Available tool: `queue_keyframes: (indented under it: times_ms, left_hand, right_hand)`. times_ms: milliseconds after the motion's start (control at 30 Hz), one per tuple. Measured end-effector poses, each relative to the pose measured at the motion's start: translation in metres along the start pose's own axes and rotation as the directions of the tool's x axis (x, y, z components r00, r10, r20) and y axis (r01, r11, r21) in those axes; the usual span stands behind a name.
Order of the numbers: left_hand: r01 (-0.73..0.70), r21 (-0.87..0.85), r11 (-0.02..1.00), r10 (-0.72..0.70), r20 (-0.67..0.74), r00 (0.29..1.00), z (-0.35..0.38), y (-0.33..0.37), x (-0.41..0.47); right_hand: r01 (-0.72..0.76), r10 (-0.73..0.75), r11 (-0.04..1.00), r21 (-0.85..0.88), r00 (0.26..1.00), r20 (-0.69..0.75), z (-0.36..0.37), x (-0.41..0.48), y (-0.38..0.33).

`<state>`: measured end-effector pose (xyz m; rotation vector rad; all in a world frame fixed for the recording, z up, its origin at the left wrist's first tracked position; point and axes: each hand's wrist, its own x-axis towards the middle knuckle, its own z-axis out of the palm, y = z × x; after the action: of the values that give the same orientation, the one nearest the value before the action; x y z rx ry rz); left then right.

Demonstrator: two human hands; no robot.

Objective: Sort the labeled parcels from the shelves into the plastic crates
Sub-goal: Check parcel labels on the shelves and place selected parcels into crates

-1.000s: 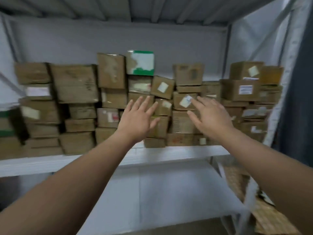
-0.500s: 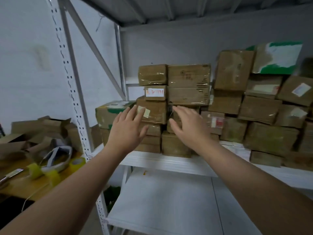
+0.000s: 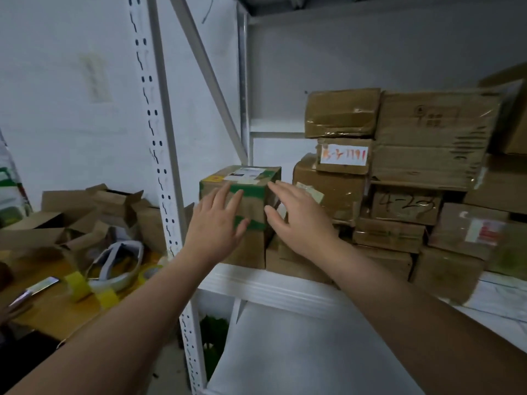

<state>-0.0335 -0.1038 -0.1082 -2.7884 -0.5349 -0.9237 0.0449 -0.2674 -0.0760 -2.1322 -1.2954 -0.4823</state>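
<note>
A cardboard parcel with green tape and a white label on top [image 3: 251,192] stands at the left end of the white metal shelf [image 3: 273,289]. My left hand [image 3: 216,226] is spread with straight fingers against its front face. My right hand [image 3: 296,220] reaches with straight fingers along the parcel's right side, next to a larger brown parcel [image 3: 336,192]. Neither hand grips anything. More taped brown parcels are stacked to the right, one with an orange handwritten label [image 3: 343,155]. No plastic crate is in view.
A perforated white upright [image 3: 162,166] and a diagonal brace [image 3: 208,72] frame the shelf's left side. A lower shelf board [image 3: 299,352] lies below. To the left, a wooden table [image 3: 54,309] carries open cardboard boxes [image 3: 85,218], yellow tape rolls [image 3: 77,283] and a white headset [image 3: 119,263].
My view and both hands have swung left along the shelf, from the middle stacks to the green-taped parcel at the left end. The hands now sit at that parcel's front and right side.
</note>
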Motion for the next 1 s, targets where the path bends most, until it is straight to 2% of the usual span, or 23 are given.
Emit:
queue_keyframes:
  times_ms: [167, 300, 400, 533, 667, 767, 833, 933, 1000]
  left_hand:
    - [-0.082, 0.004, 0.997, 0.082, -0.079, 0.993, 0.043, -0.042, 0.035]
    - [-0.137, 0.012, 0.991, 0.137, -0.050, 0.989, 0.058, -0.076, 0.067]
    - [-0.141, -0.141, 0.980, 0.138, -0.027, 0.990, 0.070, -0.086, 0.076]
    - [-0.143, -0.362, 0.921, 0.124, -0.077, 0.989, 0.072, -0.084, 0.070]
    - [-0.136, -0.499, 0.856, 0.052, -0.178, 0.983, 0.070, -0.084, 0.066]
    - [-0.072, -0.640, 0.765, -0.033, -0.150, 0.988, 0.066, -0.082, 0.069]
    - [-0.080, -0.727, 0.682, -0.072, -0.176, 0.982, 0.068, -0.082, 0.070]
    - [-0.055, -0.826, 0.561, -0.110, -0.140, 0.984, 0.066, -0.079, 0.066]
    - [0.004, -0.833, 0.554, -0.119, -0.075, 0.990, 0.058, -0.077, 0.062]
  right_hand:
    - [-0.166, 0.166, 0.984, 0.059, 0.986, -0.011, 0.057, 0.036, -0.004]
    - [-0.301, 0.304, 0.952, 0.058, 0.951, -0.057, 0.083, 0.065, -0.009]
    - [-0.414, 0.426, 0.901, 0.128, 0.900, -0.088, 0.104, 0.077, -0.008]
    - [-0.362, 0.435, 0.892, 0.272, 0.850, -0.297, 0.126, 0.085, -0.008]
    - [-0.374, 0.469, 0.880, 0.291, 0.775, -0.423, 0.132, 0.090, -0.013]
    - [-0.374, 0.504, 0.860, 0.348, 0.730, -0.461, 0.134, 0.088, -0.018]
    - [-0.364, 0.516, 0.851, 0.378, 0.714, -0.474, 0.132, 0.082, -0.021]
    - [-0.316, 0.492, 0.859, 0.404, 0.727, -0.478, 0.126, 0.072, -0.025]
    - [-0.272, 0.475, 0.852, 0.446, 0.761, -0.442, 0.123, 0.066, -0.027]
